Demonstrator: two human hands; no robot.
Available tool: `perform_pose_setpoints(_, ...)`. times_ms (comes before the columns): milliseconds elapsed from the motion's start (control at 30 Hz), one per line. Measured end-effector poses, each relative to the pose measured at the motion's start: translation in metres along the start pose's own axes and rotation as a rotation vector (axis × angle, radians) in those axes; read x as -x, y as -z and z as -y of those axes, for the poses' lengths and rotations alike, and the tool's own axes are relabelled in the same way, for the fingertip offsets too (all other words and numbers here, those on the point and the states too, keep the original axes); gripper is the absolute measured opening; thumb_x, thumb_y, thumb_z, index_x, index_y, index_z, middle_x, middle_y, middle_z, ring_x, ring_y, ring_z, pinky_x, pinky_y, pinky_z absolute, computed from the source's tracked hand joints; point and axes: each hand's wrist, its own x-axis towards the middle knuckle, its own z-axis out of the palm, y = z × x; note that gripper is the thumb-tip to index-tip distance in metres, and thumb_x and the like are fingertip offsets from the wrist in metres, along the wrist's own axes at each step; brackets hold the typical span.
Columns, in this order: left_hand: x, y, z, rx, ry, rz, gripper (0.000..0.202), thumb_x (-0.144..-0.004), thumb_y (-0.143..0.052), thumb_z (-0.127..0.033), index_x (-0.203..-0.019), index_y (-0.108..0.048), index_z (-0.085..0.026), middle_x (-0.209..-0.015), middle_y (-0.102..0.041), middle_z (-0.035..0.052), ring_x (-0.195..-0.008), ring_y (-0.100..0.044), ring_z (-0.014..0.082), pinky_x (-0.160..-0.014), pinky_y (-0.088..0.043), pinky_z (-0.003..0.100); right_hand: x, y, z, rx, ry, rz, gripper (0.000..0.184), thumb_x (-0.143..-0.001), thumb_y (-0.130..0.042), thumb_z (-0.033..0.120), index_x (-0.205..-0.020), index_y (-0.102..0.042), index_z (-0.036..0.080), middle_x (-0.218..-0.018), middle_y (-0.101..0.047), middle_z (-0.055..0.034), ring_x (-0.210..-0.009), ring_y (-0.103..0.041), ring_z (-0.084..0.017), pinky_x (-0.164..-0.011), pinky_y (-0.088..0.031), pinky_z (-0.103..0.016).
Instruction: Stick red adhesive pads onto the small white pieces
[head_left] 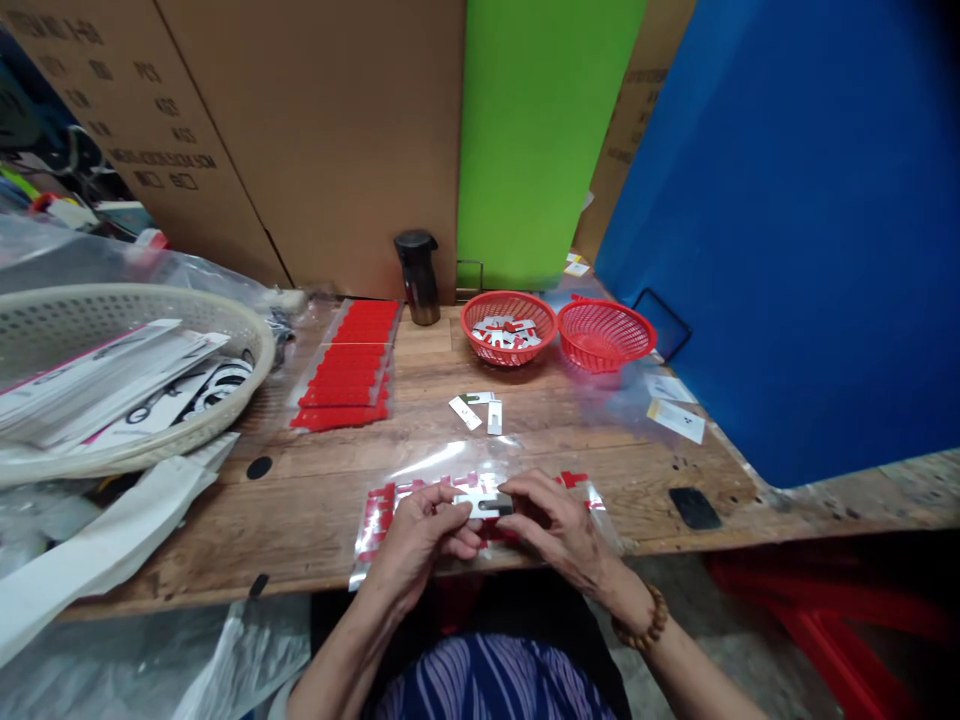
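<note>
My left hand (424, 525) is closed, with its thumb and fingers pinching one end of a small white slotted card (474, 507). At the card's other, dark grey end, the thumb and fingers of my right hand (559, 525) pinch from above and below. Both hands are over a clear plastic sheet (450, 458) at the table's front edge. Red and white pieces (377, 515) are lined up in that sheet, partly covered by my hands. Just beyond it lie several small loose cards (495, 417).
A red basket (510, 358) of small cards stands at the back beside another red basket (607, 335). Stacked sheets of red pieces (352, 350) lie left of a dark jug (418, 280). A large cream basket (255, 385) fills the left; a blue panel (795, 240) borders the right.
</note>
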Motion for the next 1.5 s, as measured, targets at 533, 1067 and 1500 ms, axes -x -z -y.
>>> perform_pose_setpoints(533, -0.001, 0.008, 0.008, 0.026, 0.016, -0.058, 0.025, -0.065, -0.072, -0.022, -0.078, -0.054, -0.011, -0.056, -0.067, 0.0054, -0.046, -0.063, 0.0104, -0.048, -0.05, 0.015, 0.008, -0.006, -0.006, -0.16, -0.197, 0.022, 0.039, -0.079, -0.06, 0.026, -0.117, -0.05, 0.022, -0.092, -0.06, -0.003, -0.073, -0.056, -0.013, -0.068, -0.047, -0.026)
perform_pose_setpoints(1067, -0.013, 0.022, 0.01, 0.137, -0.155, -0.157, 0.033, -0.067, -0.071, -0.016, -0.093, -0.051, -0.011, -0.077, -0.072, 0.0103, -0.072, -0.069, 0.0183, -0.065, -0.056, 0.023, 0.001, -0.014, 0.004, 0.141, -0.257, -0.056, 0.014, -0.083, -0.046, 0.014, -0.076, -0.055, 0.02, -0.079, -0.058, -0.0022, -0.073, -0.053, -0.016, -0.068, -0.041, -0.028)
perform_pose_setpoints(1500, -0.022, 0.003, 0.023, 0.032, -0.125, -0.181, 0.033, -0.066, -0.072, -0.026, -0.089, -0.055, -0.01, -0.075, -0.071, 0.0103, -0.069, -0.069, 0.0194, -0.065, -0.055, 0.025, 0.007, -0.012, -0.003, 0.246, -0.27, -0.095, 0.016, -0.085, -0.043, 0.013, -0.084, -0.057, 0.021, -0.083, -0.057, -0.0041, -0.078, -0.054, -0.018, -0.072, -0.043, -0.031)
